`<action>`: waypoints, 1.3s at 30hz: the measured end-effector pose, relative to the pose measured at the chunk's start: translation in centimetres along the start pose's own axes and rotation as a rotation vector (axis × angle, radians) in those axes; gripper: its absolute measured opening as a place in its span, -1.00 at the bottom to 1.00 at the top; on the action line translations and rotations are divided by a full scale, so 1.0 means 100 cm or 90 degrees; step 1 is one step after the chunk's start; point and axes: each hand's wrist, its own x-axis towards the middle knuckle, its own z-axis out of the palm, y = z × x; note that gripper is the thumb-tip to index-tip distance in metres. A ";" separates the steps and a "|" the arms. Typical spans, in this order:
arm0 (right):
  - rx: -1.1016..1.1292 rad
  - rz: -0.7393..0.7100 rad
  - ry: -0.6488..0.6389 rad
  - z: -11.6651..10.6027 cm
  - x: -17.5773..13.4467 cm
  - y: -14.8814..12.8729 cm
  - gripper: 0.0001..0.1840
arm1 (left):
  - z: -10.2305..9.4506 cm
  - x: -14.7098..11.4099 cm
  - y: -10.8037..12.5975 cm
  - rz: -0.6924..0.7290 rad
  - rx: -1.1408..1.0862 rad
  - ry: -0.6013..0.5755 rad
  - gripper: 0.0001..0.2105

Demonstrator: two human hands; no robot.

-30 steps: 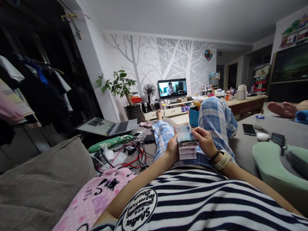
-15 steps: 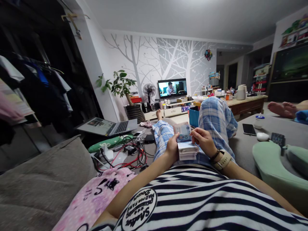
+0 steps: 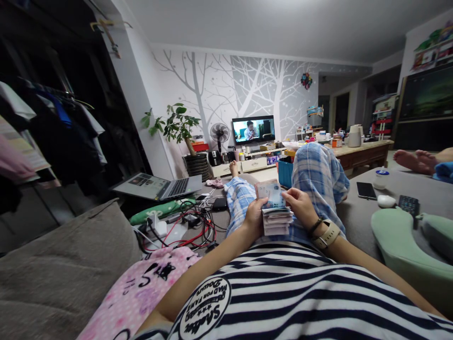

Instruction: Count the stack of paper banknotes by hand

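Leafing seems my step: left grip (image 3: 254, 218) clamped on banknotes (image 3: 274, 203), right grip (image 3: 300, 204) pinching their three-o'clock edge; next move calls for gentle peeling.

Shirt badge (image 3: 205, 308), “MAD FOR FAME”, “Down”; upside down

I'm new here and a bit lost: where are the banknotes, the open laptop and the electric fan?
Banknotes (image 3: 275, 200): head view, on the blue note's lower half.
Laptop (image 3: 177, 188): head view, on its keyboard.
Electric fan (image 3: 220, 133): head view, around its hub.
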 end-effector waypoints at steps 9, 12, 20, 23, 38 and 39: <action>0.033 -0.034 0.000 0.001 -0.003 -0.007 -0.67 | 0.002 0.005 -0.001 -0.060 -0.034 -0.084 -0.78; 0.036 -0.054 -0.006 0.002 -0.005 -0.012 -0.68 | 0.003 0.005 -0.001 -0.046 -0.032 -0.088 -0.76; 0.071 -0.039 -0.021 0.004 -0.007 -0.018 -0.69 | 0.006 0.003 0.000 -0.040 -0.006 -0.062 -0.78; 0.084 -0.037 -0.019 0.005 -0.008 -0.019 -0.70 | 0.005 0.003 -0.001 -0.030 0.001 -0.066 -0.79; 0.076 -0.058 -0.013 0.003 -0.010 -0.021 -0.74 | 0.002 0.007 -0.003 -0.034 -0.007 -0.090 -0.79; 0.076 -0.059 -0.014 0.003 -0.010 -0.021 -0.73 | 0.002 0.007 -0.003 -0.029 -0.008 -0.100 -0.79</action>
